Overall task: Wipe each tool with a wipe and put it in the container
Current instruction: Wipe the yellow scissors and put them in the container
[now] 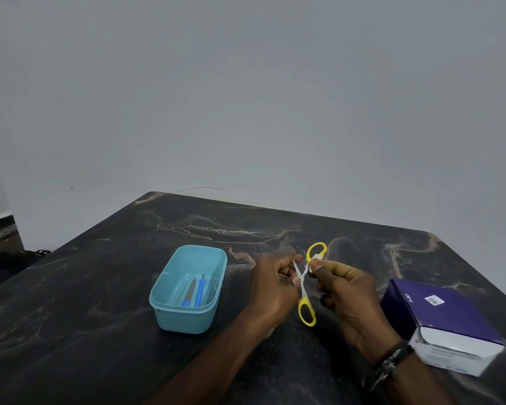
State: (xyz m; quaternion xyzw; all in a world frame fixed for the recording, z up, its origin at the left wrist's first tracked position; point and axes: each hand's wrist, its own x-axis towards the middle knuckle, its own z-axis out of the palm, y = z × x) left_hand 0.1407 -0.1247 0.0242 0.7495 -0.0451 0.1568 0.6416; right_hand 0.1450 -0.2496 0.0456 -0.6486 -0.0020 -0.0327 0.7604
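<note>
Small scissors (306, 311) with yellow handles are held spread apart above the dark marble table (100, 287). My left hand (270, 290) pinches the blades near the pivot. My right hand (348, 293) pinches a small white wipe (314, 263) against the upper yellow handle loop. A light blue plastic container (170, 311) stands to the left of my hands. Inside it lie two tools with blue handles (199, 290).
A purple and white box (450, 323) lies at the right, near the table's front edge. A black band is on my right wrist. The wall rises behind the table's far edge, and dark items lie on the floor at the left.
</note>
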